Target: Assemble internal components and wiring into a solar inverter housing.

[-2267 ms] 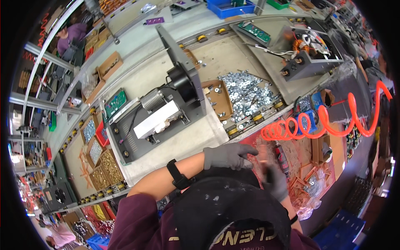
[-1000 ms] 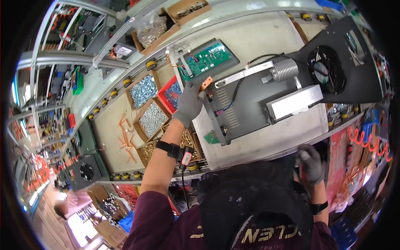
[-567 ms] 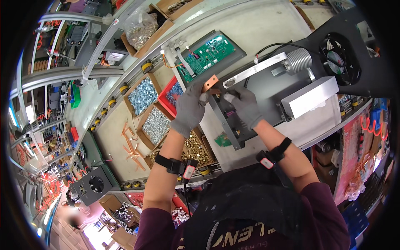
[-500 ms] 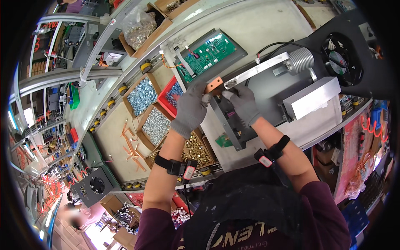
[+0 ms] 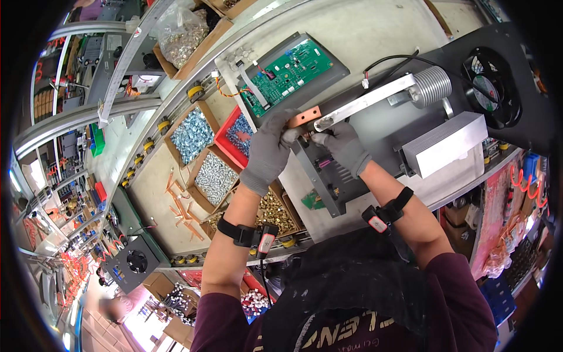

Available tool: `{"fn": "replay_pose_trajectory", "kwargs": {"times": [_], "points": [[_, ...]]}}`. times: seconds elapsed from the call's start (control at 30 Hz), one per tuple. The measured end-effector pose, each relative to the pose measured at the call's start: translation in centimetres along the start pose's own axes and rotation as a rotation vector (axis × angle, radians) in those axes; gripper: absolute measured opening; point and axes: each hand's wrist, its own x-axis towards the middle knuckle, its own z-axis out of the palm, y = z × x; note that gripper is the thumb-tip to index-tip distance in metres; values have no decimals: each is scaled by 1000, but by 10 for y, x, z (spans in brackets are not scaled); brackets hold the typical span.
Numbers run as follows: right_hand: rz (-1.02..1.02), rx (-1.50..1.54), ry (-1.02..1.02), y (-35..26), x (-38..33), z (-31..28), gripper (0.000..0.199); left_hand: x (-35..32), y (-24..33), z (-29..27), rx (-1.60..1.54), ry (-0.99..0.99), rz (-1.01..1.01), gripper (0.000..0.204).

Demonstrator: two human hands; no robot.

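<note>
In a grey glove, my left hand point(image 5: 270, 149) is closed on a flat copper bar point(image 5: 304, 117) with holes in it. My gloved right hand point(image 5: 343, 146) meets it just to the right, its fingertips pinched together below the end of a long silver metal bar point(image 5: 363, 104). Whatever sits between those fingertips is too small and hidden to make out. That silver bar runs up to a round ribbed metal coil point(image 5: 432, 87) on a dark metal chassis point(image 5: 384, 138). Behind my hands, a green circuit board point(image 5: 288, 77) lies on a grey plate.
Left of my hands stand boxes of silver screws point(image 5: 218, 178), bluish fasteners point(image 5: 192, 136) and brass-coloured parts point(image 5: 267, 214), plus a red bin point(image 5: 226, 144). Copper strips point(image 5: 183, 205) lie farther left. A finned heat sink point(image 5: 446, 145) and a fan point(image 5: 488, 88) occupy the right side.
My right fingertips have drawn slightly left and down, closer to my left hand. The copper bar is still in my left hand. The view has shifted a little.
</note>
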Motion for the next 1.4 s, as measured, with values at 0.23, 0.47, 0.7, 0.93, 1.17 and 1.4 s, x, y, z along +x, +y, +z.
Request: {"fn": "replay_pose_trajectory", "kwargs": {"times": [0.23, 0.47, 0.7, 0.93, 1.17, 1.4], "points": [[28, 302, -35, -6, 8, -2, 19, -1, -7, 6, -227, -6, -92, 41], [229, -168, -31, -14, 17, -1, 19, 1, -11, 18, -290, 72, -90, 38], [226, 218, -77, -15, 3, -4, 21, -2, -12, 18, -336, 86, -115, 38], [370, 5, -159, -19, 17, -5, 21, -6, -9, 15, -321, 88, -140, 40], [364, -37, -85, -15, 8, 1, 23, -10, -6, 17, -210, 106, -124, 37], [210, 87, -84, -9, -1, -6, 19, -10, -6, 25, -373, 150, -139, 36]]}}
